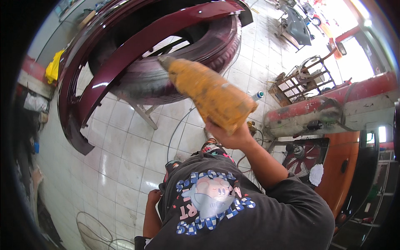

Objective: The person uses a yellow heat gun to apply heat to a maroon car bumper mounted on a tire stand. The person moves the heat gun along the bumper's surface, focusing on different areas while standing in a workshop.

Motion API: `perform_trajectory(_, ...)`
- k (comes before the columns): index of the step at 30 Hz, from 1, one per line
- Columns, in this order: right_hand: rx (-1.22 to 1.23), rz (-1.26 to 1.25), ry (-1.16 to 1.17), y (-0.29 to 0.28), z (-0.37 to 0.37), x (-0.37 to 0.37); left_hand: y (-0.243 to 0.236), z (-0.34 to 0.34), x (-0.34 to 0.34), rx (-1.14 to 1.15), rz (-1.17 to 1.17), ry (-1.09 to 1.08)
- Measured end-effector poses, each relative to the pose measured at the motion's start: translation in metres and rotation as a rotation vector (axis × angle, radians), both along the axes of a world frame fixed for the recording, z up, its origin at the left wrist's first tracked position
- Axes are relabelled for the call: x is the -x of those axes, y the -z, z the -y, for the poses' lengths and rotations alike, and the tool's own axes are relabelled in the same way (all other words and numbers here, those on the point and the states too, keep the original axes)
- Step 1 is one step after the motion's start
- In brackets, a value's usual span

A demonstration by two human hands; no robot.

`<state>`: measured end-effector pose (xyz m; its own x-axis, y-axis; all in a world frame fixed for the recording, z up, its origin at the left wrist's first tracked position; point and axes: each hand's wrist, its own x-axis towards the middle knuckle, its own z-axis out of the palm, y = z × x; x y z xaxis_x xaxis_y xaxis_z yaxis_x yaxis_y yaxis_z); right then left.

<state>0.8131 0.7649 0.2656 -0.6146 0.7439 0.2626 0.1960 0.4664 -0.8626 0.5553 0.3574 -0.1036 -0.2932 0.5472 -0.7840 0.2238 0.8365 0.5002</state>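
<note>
My right hand (pixel 227 135) is closed round the near end of a worn orange-yellow tool (pixel 210 92). Its tapering body ends in a dark nozzle-like tip, smeared by motion; its exact kind I cannot make out. The tip points up and left, in front of a glossy dark red car bumper (pixel 125 62). Under the bumper lies a paint-stained tire (pixel 156 77) on a metal stand (pixel 146 116). At my left side, my left hand (pixel 154 196) hangs low by my hip, well away from the bumper, with its fingers mostly hidden.
A red and grey tank (pixel 329 109) lies to the right, above a fan (pixel 302 156) and an orange panel (pixel 341 164). A metal cart (pixel 308 79) stands beyond it. Hoses (pixel 175 129) trail over the tiled floor (pixel 129 162). Yellow cloth (pixel 53 66) hangs at the left.
</note>
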Motion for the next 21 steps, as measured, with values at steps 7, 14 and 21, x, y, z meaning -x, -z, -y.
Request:
perform_trajectory(7,0.419,-0.199,0.202,-0.046,-0.082,-0.089,0.004,-0.079,0.009,-0.014,0.051,-0.173)
perform_trajectory(14,0.360,-0.209,0.325,-0.084,-0.209,-0.136,-0.021,-0.199,-0.057,-0.111,-0.064,0.003)
perform_trajectory(21,0.476,-0.135,0.167,-0.080,-0.289,-0.146,-0.028,-0.250,-0.116,-0.108,-0.097,-0.017)
